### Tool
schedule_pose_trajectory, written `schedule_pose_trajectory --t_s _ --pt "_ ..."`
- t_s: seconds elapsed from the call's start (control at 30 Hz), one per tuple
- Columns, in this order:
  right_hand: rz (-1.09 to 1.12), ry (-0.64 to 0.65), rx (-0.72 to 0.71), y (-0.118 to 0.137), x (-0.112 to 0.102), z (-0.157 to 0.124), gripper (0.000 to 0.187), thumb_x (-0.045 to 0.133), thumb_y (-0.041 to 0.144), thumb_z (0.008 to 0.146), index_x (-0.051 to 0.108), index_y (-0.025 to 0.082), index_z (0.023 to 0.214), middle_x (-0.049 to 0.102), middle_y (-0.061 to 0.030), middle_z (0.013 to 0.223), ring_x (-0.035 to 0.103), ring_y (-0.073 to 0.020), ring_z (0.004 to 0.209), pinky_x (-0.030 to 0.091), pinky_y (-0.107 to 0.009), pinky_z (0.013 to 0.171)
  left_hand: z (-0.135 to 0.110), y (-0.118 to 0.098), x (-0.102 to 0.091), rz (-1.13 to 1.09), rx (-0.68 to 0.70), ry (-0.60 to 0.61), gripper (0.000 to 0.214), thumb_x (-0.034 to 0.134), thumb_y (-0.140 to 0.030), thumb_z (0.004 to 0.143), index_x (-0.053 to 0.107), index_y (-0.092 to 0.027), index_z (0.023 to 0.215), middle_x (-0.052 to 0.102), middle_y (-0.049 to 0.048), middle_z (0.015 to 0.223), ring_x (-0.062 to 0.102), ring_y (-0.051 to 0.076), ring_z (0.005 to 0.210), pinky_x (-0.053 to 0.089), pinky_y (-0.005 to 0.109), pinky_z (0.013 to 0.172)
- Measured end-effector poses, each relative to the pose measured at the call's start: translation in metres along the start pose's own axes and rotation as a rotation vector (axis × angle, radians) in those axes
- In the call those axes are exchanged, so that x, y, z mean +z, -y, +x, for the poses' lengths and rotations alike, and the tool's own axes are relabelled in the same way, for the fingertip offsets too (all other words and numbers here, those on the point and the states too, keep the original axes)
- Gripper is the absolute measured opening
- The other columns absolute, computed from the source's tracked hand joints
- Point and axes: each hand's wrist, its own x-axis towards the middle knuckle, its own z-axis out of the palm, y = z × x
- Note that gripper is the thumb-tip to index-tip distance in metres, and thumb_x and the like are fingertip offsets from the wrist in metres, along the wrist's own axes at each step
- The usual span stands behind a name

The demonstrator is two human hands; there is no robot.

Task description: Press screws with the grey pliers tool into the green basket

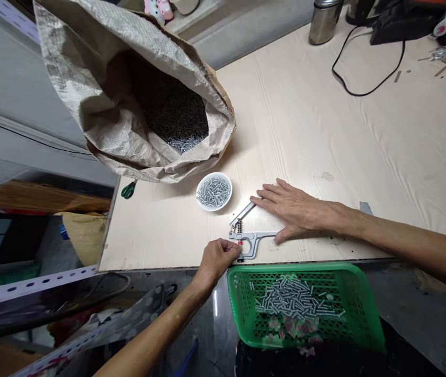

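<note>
A grey metal hand press [248, 236] with two long handles lies near the front edge of the pale wooden table [325, 136]. My right hand [294, 210] rests on its handles, fingers stretched out and flat. My left hand [218, 257] is pinched at the press's jaw end, by a small red part; what the fingertips hold is too small to make out. A white bowl [214, 191] of small silver screws stands just behind the press.
A large open paper sack [128, 99] of dark screws lies at the table's back left. A green plastic basket [305, 309] with several silver screws sits below the front edge. Green-handled scissors [129, 189], a black cable [364, 78] and a steel cup [324, 21] are farther off.
</note>
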Motion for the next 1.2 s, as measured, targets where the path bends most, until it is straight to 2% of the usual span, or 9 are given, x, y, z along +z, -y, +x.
schedule_pose_trajectory --t_s 0.27,0.5,0.67,0.77,0.87,0.97,1.03,1.1,1.2 --pt "0.005 -0.108 -0.014 0.012 0.006 -0.010 0.086 0.071 0.051 0.068 0.037 0.014 0.137 0.052 -0.0174 0.128 0.044 -0.0340 0.119 0.032 -0.056 0.102 -0.007 -0.004 0.000 -0.031 -0.002 0.040 0.031 0.060 -0.045 0.062 0.055 -0.016 0.052 0.042 -0.0046 0.047 0.034 0.009 0.048 0.023 0.024 0.050" --pt "0.099 -0.089 0.011 0.020 0.002 -0.014 0.075 0.072 0.038 0.072 0.040 0.010 0.133 0.057 -0.0158 0.117 0.049 -0.0285 0.104 0.043 -0.044 0.089 -0.006 -0.003 0.001 -0.006 0.009 0.050 0.031 0.060 -0.044 0.063 0.050 -0.016 0.051 0.037 -0.0059 0.046 0.029 0.008 0.048 0.019 0.024 0.050" --pt "0.139 -0.094 0.014 0.023 0.003 -0.019 0.069 0.068 0.034 0.077 0.037 0.012 0.135 0.057 -0.0144 0.112 0.049 -0.0259 0.097 0.043 -0.040 0.083 -0.009 0.000 -0.002 0.056 0.025 0.046 0.031 0.060 -0.044 0.067 0.057 -0.015 0.057 0.045 -0.0035 0.050 0.041 0.011 0.050 0.028 0.024 0.051" --pt "0.150 -0.113 0.022 0.026 0.007 -0.022 0.062 0.063 0.031 0.082 0.037 0.011 0.135 0.058 -0.0144 0.109 0.049 -0.0252 0.095 0.043 -0.040 0.081 -0.019 -0.004 0.000 0.245 0.191 -0.122 0.029 0.057 -0.041 0.078 0.065 -0.014 0.072 0.061 0.0040 0.071 0.056 0.019 0.071 0.043 0.030 0.064" --pt "0.169 -0.138 0.035 0.029 0.014 -0.024 0.060 0.060 0.028 0.085 0.035 0.013 0.137 0.059 -0.0134 0.107 0.050 -0.0249 0.095 0.043 -0.041 0.081 -0.022 -0.013 0.010 0.461 0.573 -0.304 0.032 0.060 -0.037 0.082 0.062 -0.017 0.107 0.062 0.0111 0.111 0.053 0.027 0.106 0.046 0.041 0.087" --pt "0.178 -0.187 0.030 0.034 0.022 -0.025 0.067 0.058 0.025 0.085 0.025 0.013 0.142 0.059 -0.0143 0.112 0.050 -0.0252 0.099 0.043 -0.042 0.084 -0.010 -0.028 0.022 0.608 0.861 -0.234 0.055 0.063 -0.032 0.082 0.043 -0.018 0.131 0.048 0.0147 0.136 0.041 0.030 0.124 0.041 0.048 0.097" --pt "0.160 -0.221 0.059 0.037 0.024 -0.027 0.070 0.059 0.024 0.084 0.022 0.012 0.142 0.057 -0.0158 0.116 0.050 -0.0260 0.102 0.044 -0.043 0.085 0.003 -0.038 0.025 0.692 0.912 -0.146 0.059 0.062 -0.029 0.083 0.037 -0.016 0.135 0.049 0.0153 0.133 0.044 0.029 0.119 0.042 0.047 0.096" --pt "0.111 -0.229 0.137 0.041 0.023 -0.028 0.066 0.063 0.027 0.082 0.030 0.012 0.138 0.057 -0.0162 0.114 0.050 -0.0276 0.101 0.045 -0.043 0.082 0.013 -0.046 0.025 0.758 0.908 -0.077 0.059 0.062 -0.030 0.083 0.037 -0.016 0.134 0.053 0.0135 0.123 0.048 0.028 0.109 0.045 0.045 0.091" --pt "0.000 -0.187 0.249 0.045 0.021 -0.028 0.041 0.067 0.030 0.079 0.053 0.012 0.113 0.058 -0.0130 0.100 0.052 -0.0274 0.092 0.045 -0.040 0.074 0.018 -0.052 0.022 0.792 0.911 -0.041 0.049 0.061 -0.033 0.085 0.045 -0.017 0.127 0.056 0.0109 0.113 0.050 0.026 0.101 0.046 0.044 0.087"
